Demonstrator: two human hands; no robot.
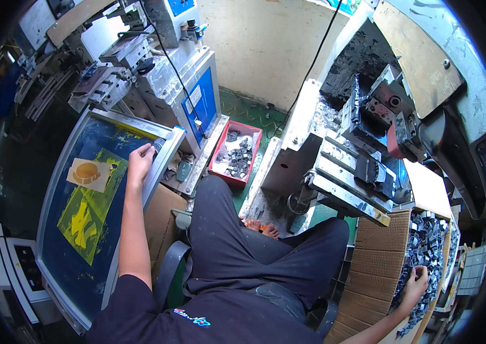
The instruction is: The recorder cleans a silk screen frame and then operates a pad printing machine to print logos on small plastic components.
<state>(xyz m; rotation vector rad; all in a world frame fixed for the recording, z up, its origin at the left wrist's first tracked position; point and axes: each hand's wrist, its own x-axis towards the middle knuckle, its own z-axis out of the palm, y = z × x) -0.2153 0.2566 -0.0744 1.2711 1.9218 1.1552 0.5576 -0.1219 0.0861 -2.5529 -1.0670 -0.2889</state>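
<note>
Green floor [261, 113], cream wall [254, 51], silver-framed screen [62, 195], cardboard box [375, 258]

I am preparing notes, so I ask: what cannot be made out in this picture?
In the head view:
Small dark piece at the left hand: too small to tell its exact shape.
Whether the right hand grips anything: hidden by the hand itself.
Bottom of the cardboard box: buried under small parts.
Right forearm: cut off by the lower edge.
</note>
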